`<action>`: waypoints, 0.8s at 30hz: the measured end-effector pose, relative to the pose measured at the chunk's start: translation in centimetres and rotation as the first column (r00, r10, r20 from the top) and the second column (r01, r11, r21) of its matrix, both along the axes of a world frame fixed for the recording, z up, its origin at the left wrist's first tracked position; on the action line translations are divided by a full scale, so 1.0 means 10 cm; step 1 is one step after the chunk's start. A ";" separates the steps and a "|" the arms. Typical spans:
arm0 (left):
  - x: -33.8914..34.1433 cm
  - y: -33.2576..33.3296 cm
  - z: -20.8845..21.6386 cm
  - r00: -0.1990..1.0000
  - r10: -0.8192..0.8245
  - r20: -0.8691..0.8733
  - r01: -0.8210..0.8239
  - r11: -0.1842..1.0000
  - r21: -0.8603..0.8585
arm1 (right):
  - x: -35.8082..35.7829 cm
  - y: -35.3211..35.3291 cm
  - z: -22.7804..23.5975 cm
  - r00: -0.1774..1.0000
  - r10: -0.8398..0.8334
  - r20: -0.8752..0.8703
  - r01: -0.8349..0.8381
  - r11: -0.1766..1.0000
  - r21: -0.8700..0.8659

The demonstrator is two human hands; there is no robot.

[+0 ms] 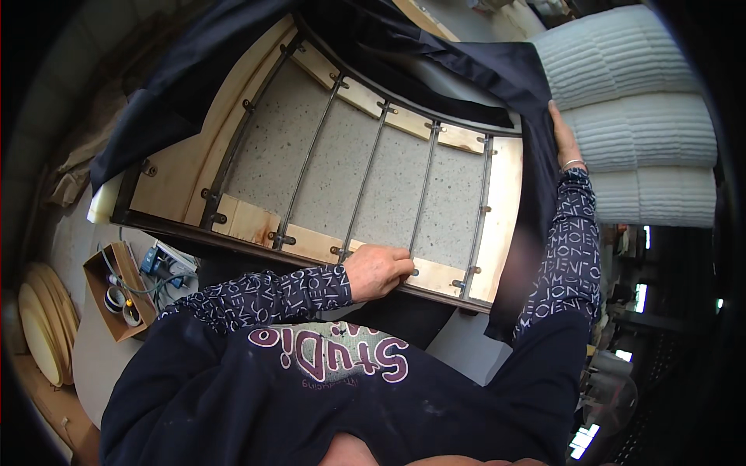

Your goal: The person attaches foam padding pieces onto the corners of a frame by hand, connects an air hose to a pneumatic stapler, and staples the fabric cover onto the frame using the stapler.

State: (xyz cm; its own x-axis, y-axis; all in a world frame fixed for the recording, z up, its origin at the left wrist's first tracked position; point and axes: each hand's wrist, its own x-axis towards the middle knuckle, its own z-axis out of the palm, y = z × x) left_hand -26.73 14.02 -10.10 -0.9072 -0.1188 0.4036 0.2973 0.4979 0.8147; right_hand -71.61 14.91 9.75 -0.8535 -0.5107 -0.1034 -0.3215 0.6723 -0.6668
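Observation:
A curved furniture frame (505,217) of pale wood and dark metal lies tilted before me, with several thin metal rods (365,180) running across its opening. Dark fabric (175,101) drapes over its far and left sides and hangs down on the right. My left hand (378,272) is closed at the near rail, beside a rod's end; its fingertips and whatever they grip are hidden. Stretched along the right side, my right hand (566,138) rests against the fabric with its visible fingers extended. The fabric's edge hides part of that hand.
White quilted padding rolls (629,116) are stacked at the right, close to my right hand. On the left stand a cardboard box (116,299) with tape rolls, a blue tool (159,260) with cables, and several round pale discs (47,322).

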 end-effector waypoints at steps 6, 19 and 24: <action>-0.02 0.01 0.02 1.000 -0.015 -0.005 0.015 1.000 -0.011 | -0.45 0.05 -0.05 0.991 -0.043 -0.127 0.054 0.995 0.079; -0.03 0.01 0.01 1.000 -0.013 0.026 0.015 0.999 -0.045 | -0.27 0.21 -0.15 0.926 0.192 -0.326 -0.114 0.963 0.242; -0.02 0.01 -0.03 1.000 0.019 0.015 -0.018 0.998 -0.059 | 0.22 0.15 -0.20 0.783 0.282 -0.554 -0.003 0.893 0.450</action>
State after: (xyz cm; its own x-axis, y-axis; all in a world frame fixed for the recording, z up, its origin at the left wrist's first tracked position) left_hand -26.90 14.09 -10.36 -0.9112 -0.1121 0.3965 0.2754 0.5502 0.7883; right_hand -69.37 16.40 7.78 -0.7315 -0.6601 0.1708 -0.6681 0.7439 0.0141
